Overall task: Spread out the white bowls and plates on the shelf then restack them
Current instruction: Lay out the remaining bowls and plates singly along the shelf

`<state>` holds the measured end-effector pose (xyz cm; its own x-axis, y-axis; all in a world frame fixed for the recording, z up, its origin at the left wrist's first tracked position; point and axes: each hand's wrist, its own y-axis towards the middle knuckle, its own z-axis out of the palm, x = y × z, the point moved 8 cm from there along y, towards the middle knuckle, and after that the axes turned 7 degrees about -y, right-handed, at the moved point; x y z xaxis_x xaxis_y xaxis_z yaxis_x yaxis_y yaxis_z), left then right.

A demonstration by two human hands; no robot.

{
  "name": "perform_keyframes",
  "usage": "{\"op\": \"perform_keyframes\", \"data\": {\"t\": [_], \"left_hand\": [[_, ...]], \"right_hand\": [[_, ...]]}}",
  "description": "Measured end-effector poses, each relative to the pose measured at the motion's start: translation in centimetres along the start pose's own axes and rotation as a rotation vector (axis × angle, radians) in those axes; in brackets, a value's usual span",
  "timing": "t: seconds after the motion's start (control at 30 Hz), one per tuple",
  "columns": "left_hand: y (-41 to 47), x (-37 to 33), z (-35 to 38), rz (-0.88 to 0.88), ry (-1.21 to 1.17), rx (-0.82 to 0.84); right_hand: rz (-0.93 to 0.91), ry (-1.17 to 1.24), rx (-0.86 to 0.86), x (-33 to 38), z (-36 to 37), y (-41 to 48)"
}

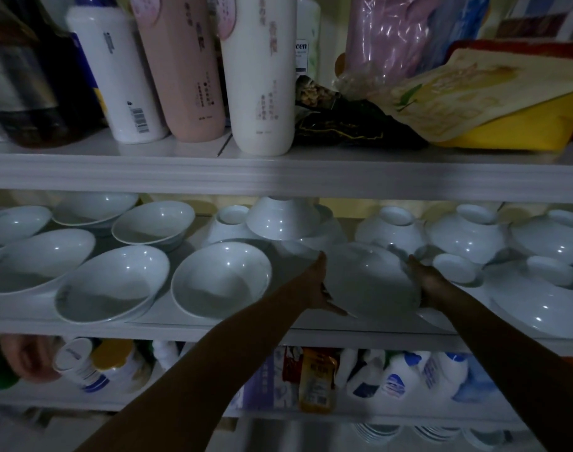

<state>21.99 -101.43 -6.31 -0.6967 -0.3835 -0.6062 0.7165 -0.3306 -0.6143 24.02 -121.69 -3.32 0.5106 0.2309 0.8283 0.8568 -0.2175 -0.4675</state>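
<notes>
A: Why 2 hands on 1 bowl?

B: The left hand (317,285) and right hand (430,282) clasp opposite rims of the tilted white bowl (371,282), likely to steady it above the shelf (278,327).

A: Room to set it?

B: Little. An upright bowl (221,278) sits just left, a small upturned one (456,267) just right, and the front edge is close. The plate (539,301) is far right.
</notes>
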Motion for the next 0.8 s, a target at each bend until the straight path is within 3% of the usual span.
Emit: {"op": "perform_keyframes", "data": {"t": [0.17,0.3,0.4,0.5,0.6,0.8], "left_hand": [[-0.4,0.2,0.0,0.066,0.311,-0.100],[-1.6,-4.9,-2.7,0.268,0.407,-0.304],[-2.8,-10.9,-6.0,0.495,0.657,-0.554],[-5.6,-14.7,-9.0,0.688,0.587,-0.685],[-7.6,-17.0,-10.7,0.868,0.799,-0.830],[-5.1,-18.7,-10.0,0.758,1.494,-0.744]], "right_hand": [[-0.147,-0.461,-0.320,3.0,-2.6,0.7],[-0.391,-0.621,-0.399,7.2,-0.4,-0.2],[-0.477,-0.686,-0.309,8.9,3.8,0.0],[-0.497,-0.601,-0.113,10.1,9.4,-0.2],[-0.633,-0.578,-0.005,11.4,14.1,0.3],[-0.681,-0.881,0.001,13.2,19.9,3.3]]}}
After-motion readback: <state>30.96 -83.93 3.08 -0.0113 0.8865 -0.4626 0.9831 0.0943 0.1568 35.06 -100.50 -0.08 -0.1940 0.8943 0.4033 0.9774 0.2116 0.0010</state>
